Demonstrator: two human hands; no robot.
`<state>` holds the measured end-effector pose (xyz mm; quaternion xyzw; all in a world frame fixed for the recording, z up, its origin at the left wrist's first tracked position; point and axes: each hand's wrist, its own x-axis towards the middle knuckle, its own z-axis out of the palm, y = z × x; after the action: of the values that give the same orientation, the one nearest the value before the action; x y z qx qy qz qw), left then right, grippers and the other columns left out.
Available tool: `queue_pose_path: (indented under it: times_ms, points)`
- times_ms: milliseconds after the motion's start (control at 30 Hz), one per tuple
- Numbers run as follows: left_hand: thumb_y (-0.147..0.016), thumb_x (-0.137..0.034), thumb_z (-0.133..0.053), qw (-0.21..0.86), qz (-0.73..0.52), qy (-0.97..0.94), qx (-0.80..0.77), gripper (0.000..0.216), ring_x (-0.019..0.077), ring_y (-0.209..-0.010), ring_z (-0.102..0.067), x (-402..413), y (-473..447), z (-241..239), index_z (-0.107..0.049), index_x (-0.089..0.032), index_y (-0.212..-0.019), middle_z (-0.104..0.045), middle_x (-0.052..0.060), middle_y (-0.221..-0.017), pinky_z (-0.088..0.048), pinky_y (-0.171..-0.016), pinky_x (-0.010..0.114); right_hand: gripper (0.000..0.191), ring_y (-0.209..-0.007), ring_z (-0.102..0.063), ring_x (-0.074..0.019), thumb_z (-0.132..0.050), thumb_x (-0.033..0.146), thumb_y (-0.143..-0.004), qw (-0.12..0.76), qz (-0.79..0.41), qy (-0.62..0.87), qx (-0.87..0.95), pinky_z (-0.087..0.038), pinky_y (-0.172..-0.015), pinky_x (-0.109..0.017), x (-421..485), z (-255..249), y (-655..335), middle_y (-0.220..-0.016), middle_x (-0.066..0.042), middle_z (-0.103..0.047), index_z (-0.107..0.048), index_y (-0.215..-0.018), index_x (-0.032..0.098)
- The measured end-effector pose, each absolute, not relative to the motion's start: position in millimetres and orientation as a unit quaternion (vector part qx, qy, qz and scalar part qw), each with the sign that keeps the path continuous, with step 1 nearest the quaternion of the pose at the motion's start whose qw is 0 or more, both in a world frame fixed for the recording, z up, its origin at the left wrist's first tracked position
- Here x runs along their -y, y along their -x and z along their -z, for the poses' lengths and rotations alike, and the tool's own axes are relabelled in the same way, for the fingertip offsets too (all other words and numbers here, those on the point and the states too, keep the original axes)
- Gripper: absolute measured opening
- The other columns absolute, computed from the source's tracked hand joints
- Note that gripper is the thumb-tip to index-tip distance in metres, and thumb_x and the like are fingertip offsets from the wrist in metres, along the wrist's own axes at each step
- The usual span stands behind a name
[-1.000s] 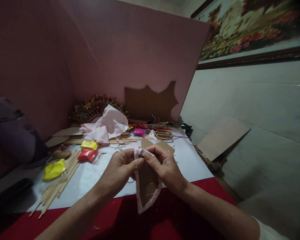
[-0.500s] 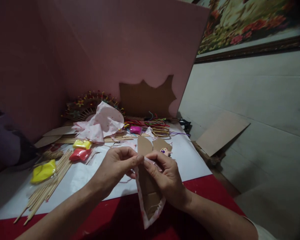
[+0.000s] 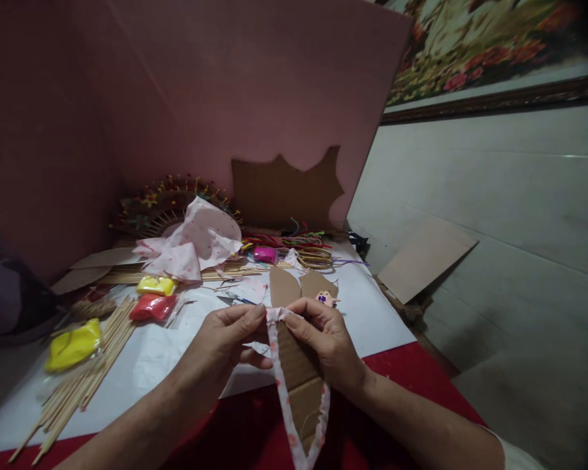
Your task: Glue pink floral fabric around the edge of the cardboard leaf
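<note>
Between my hands is a pointed cardboard piece point(image 3: 300, 372), its tip down toward me. White fabric with pink spots is folded over its edges as a border point(image 3: 285, 398). My left hand point(image 3: 232, 336) pinches the top left corner between thumb and index finger, its other fingers curled loosely behind. My right hand point(image 3: 326, 336) grips the top right edge, thumb pressed on the folded fabric. Just beyond lie two cut cardboard pieces, one rounded point(image 3: 283, 287) and one angular point(image 3: 318, 283), with a small pink decorated item point(image 3: 326, 299) beside them.
Bamboo sticks point(image 3: 81, 375) and bagged clay in yellow point(image 3: 73, 346) and red point(image 3: 151, 308) lie to the left. Crumpled spotted fabric point(image 3: 191, 245), gold-handled scissors point(image 3: 315, 258) and a pink packet point(image 3: 265, 254) sit farther back. A jagged cardboard sheet point(image 3: 287, 192) leans against the pink board.
The cardboard piece has come lower and tilted, showing the fabric folded along its top edge. Both hands stay pinched at its top. The view has shifted slightly.
</note>
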<state>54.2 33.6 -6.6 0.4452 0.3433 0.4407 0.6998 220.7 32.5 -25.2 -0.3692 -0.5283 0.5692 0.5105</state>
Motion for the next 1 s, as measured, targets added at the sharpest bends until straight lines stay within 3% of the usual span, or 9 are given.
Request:
queue_pose_path:
  times_ms: [200, 400, 667, 1000]
  points:
    - [-0.074, -0.032, -0.071, 0.684, -0.455, -0.441, -0.363, 0.022, 0.0154, -0.061, -0.059, -31.5, -49.2, 12.0, -0.071, -0.012, -0.065, -0.066, 0.005, -0.065, -0.052, -0.050, 0.023, 0.029, -0.054, -0.045, -0.0083, -0.073, 0.041, -0.070, 0.464, -0.669, 0.341, 0.470, -0.034, -0.054, -0.020, -33.5, 28.9, -218.1, -0.062, 0.003, -0.057, -0.060, -0.072, 0.015]
    - [-0.074, -0.028, -0.072, 0.648, -0.500, -0.466, -0.338, 0.019, 0.0148, -0.059, -0.063, -26.5, -49.6, 13.4, -0.075, -0.019, -0.090, -0.071, 0.004, -0.067, -0.055, -0.053, 0.025, 0.029, -0.052, -0.047, -0.0079, -0.074, 0.040, -0.069, 0.444, -0.725, 0.305, 0.429, -0.034, -0.052, -0.020, -32.9, 25.5, -217.6, -0.062, 0.002, -0.058, -0.059, -0.070, 0.015]
    - [-0.067, -0.026, -0.077, 0.631, -0.505, -0.485, -0.334, 0.010, 0.0115, -0.046, -0.060, -25.1, -50.6, 11.7, -0.076, -0.018, -0.073, -0.067, 0.000, -0.054, -0.051, -0.045, 0.021, 0.027, -0.050, -0.051, -0.0071, -0.076, 0.036, -0.068, 0.422, -0.749, 0.294, 0.417, -0.035, -0.051, -0.018, -33.4, 27.4, -217.5, -0.062, 0.001, -0.061, -0.061, -0.071, 0.014]
    - [-0.071, -0.029, -0.075, 0.647, -0.487, -0.491, -0.321, 0.013, 0.0122, -0.045, -0.059, -23.5, -48.5, 9.0, -0.075, -0.017, -0.076, -0.067, 0.001, -0.055, -0.050, -0.044, 0.022, 0.027, -0.055, -0.055, -0.0084, -0.077, 0.034, -0.067, 0.425, -0.742, 0.287, 0.432, -0.037, -0.054, -0.019, -31.9, 24.0, -220.7, -0.066, 0.000, -0.063, -0.061, -0.076, 0.014]
